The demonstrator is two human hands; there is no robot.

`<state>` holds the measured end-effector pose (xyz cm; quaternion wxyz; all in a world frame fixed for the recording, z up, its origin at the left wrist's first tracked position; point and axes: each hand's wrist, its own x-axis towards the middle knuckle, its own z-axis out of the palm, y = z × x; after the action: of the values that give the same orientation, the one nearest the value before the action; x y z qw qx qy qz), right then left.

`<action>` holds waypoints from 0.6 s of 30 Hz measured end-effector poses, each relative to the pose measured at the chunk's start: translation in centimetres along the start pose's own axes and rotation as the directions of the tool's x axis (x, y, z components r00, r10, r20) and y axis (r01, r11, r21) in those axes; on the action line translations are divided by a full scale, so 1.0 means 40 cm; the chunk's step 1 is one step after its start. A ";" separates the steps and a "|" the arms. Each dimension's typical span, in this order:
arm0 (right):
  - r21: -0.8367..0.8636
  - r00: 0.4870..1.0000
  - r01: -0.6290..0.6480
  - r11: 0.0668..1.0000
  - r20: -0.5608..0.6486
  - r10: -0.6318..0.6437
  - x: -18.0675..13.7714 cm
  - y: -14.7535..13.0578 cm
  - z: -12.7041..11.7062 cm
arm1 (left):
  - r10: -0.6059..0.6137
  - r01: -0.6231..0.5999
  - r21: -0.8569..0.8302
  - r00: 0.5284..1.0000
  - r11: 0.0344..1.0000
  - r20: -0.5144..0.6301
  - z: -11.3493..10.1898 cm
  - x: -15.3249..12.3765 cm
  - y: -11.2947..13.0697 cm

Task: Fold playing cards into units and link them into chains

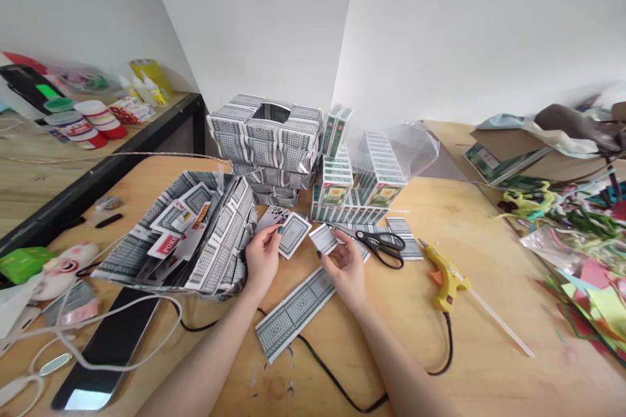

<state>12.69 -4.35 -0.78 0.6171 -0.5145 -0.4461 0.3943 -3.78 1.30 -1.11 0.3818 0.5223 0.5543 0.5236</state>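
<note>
My left hand (263,259) pinches a playing card (295,235) with a grey-green patterned back, beside a few face-up cards (272,216). Between the thumb and fingers of my right hand (348,273) is a smaller, folded-looking card piece (323,239) in the same pattern. The two hands are a short gap apart. Under and left of my right hand lies a long strip of joined cards (298,313). Black-handled scissors (380,245) rest just beyond my right fingers. Left of my left hand stands a basket made of cards (225,234), holding loose cards.
A box built from cards (267,133) stands at the back, near stacked card packs (381,169). A yellow glue gun (447,280) with a glue stick lies at right, its black cord (323,365) crossing the front. A phone (107,352) and white cables are at left.
</note>
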 end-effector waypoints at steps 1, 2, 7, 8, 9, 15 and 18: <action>0.023 0.999 -0.009 1.000 -0.031 0.009 0.002 0.002 -0.001 | 0.012 -0.012 0.010 1.000 1.000 0.004 -0.001 -0.001 0.002; 0.041 0.998 -0.017 0.999 -0.057 0.020 0.003 0.003 -0.002 | 0.025 -0.025 0.025 1.000 0.999 0.011 -0.001 -0.003 0.003; 0.129 0.993 -0.064 0.990 -0.092 0.076 0.007 0.000 -0.009 | 0.098 -0.106 0.109 0.992 0.988 0.075 -0.002 -0.017 0.016; 0.138 0.992 -0.070 0.988 -0.091 0.083 0.008 -0.001 -0.009 | 0.111 -0.120 0.117 0.991 0.986 0.079 -0.002 -0.019 0.019; 0.141 0.992 -0.073 0.987 -0.091 0.086 0.008 -0.003 -0.010 | 0.123 -0.132 0.123 0.989 0.984 0.080 -0.002 -0.021 0.021; 0.087 0.995 -0.066 0.994 -0.072 0.072 0.008 -0.004 -0.010 | 0.120 -0.136 0.156 0.987 0.978 0.106 -0.002 -0.025 0.021; -0.008 0.998 -0.033 0.999 -0.060 0.033 0.006 0.003 -0.012 | 0.105 -0.132 0.179 0.983 0.975 0.151 -0.003 -0.027 0.019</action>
<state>13.21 -4.25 -0.91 0.6213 -0.5360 -0.4205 0.3870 -3.61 0.16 -0.49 0.3370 0.6238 0.5408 0.4525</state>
